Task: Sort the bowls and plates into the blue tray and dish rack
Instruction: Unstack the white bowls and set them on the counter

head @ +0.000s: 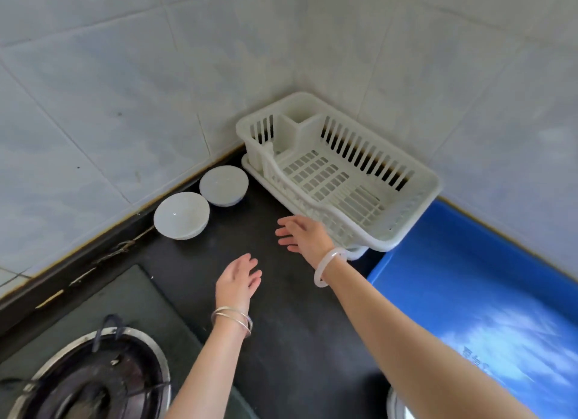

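Bowls are what the coming move turns on: two white ones sit side by side along the back edge of the counter, where the dark top meets the tiled wall. The nearer bowl stands just beside the farther bowl, the pair apparently touching, and both are upright with their mouths open to the ceiling.

Both hands hover above the bare counter, empty. The left hand has its fingers loosely spread and slightly curled, palm down, holding nothing. The right hand is likewise open with fingers fanned toward the left, gripping nothing; it wears a pale bangle, the left wrist thin metal ones.

From the left hand the nearer bowl lies forward and to the left; from the right hand the farther bowl lies to the left and a little forward. Each hand looks about equally placed for its own bowl, with the right hand nearer the dish rack, which stands empty in the back corner. The blue tray lies along the right edge, also empty as far as it shows. No plates are clearly in view; a pale rim at the bottom edge is too cut off to tell.

A bowl is round, so no approach angle matters; reaching over the rim from above should do.
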Demonstrator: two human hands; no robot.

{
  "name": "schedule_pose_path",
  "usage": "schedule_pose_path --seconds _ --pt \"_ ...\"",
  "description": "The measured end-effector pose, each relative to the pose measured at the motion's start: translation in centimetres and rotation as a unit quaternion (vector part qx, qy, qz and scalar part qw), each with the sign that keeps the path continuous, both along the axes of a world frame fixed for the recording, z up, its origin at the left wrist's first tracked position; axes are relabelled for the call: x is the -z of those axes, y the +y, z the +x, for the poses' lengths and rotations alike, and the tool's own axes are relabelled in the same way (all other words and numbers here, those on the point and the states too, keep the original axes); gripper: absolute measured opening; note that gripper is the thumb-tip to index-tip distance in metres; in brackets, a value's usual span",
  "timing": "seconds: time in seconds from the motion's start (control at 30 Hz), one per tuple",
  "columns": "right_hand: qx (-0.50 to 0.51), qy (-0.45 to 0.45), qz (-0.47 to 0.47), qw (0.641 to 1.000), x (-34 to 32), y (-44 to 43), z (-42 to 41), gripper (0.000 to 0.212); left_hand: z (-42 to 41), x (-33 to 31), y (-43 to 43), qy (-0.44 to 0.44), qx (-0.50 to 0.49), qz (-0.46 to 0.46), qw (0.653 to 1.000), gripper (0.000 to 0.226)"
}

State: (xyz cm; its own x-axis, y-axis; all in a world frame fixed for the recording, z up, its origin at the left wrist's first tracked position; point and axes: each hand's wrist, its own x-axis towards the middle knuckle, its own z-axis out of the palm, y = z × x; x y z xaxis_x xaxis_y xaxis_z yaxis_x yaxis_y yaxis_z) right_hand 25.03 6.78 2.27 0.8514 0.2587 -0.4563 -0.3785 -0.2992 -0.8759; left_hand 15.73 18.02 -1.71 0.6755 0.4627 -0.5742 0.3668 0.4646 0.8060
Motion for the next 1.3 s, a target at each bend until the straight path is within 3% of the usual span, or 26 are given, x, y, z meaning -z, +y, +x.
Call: schedule_pose_path --seconds 0.27,0.5,0.67,0.93,1.07,1.3 --pt "0.052 -0.056 -0.14 0.987 -2.8 -16.2 -9.6 0.026 -5.6 -2.2 -12.4 0.017 0.28 0.063 0.958 0.019" --pt "0.095 -0.05 -0.304 0.946 -0.1 -25.5 -18.4 0.019 -9.9 -2.1 -18.9 0.029 0.463 0.218 0.859 0.025" --pt "0.099 -0.024 -0.35 0.931 0.9 -27.5 -21.2 0.013 -11.4 -1.9 -20.1 0.027 0.456 0.287 0.842 0.033" --pt "0.056 -0.03 -0.454 0.889 0.9 -26.4 -21.4 0.019 -12.1 -1.3 -20.4 0.034 0.424 0.268 0.864 0.029" --pt "0.082 -0.03 -0.442 0.893 0.5 -26.7 -21.7 0.016 -12.3 -1.0 -20.1 0.045 0.392 0.222 0.892 0.026" --pt "0.163 -0.037 -0.391 0.905 -1.9 -28.9 -22.1 0.004 -11.7 -1.2 -20.9 0.084 0.403 0.315 0.855 0.024"
